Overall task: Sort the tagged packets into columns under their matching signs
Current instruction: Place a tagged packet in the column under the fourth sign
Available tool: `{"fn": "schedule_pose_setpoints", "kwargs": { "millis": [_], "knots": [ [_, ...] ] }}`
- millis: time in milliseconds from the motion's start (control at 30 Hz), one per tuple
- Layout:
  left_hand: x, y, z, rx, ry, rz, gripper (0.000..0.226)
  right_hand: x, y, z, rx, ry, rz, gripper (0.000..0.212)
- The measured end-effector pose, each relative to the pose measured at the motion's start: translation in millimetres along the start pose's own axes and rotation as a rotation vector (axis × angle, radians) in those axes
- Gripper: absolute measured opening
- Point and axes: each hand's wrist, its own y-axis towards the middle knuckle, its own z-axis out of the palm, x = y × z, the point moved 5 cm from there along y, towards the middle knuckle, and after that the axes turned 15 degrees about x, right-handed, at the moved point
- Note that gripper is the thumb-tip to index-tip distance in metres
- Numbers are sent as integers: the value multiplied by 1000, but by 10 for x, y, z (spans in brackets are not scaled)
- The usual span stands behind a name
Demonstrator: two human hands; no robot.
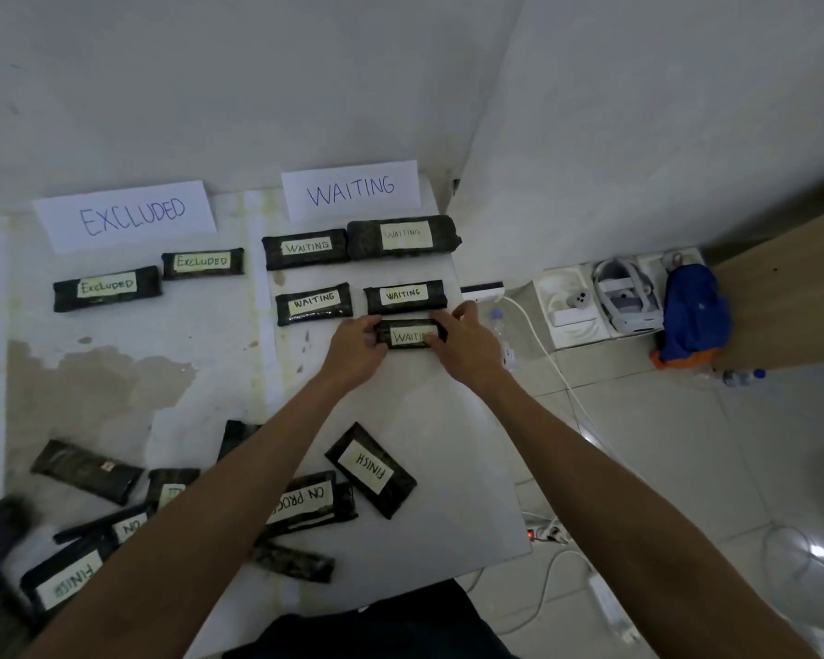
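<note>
left hand (353, 345) and right hand (468, 339) pinching WAITING packet (385, 333), tag (406, 336) end seemingly finger-covered

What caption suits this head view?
Left hand and right hand hold a dark WAITING-tagged packet under the white paper WAITING sign.

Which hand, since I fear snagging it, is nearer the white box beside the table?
Right: right hand sits just short of the white box; left hand farther left.
</note>
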Motion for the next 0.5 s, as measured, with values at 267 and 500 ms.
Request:
{"fn": "schedule_pose_setpoints", "kwargs": {
  "millis": [267,500],
  "knots": [
    [252,-408,-107,40,-25,-5,38,180,-304,37,-92,-170,6,53],
    [676,-1060,44,72,-17,-53,32,688,-911,934,381,0,-188,64]
  ]
}}
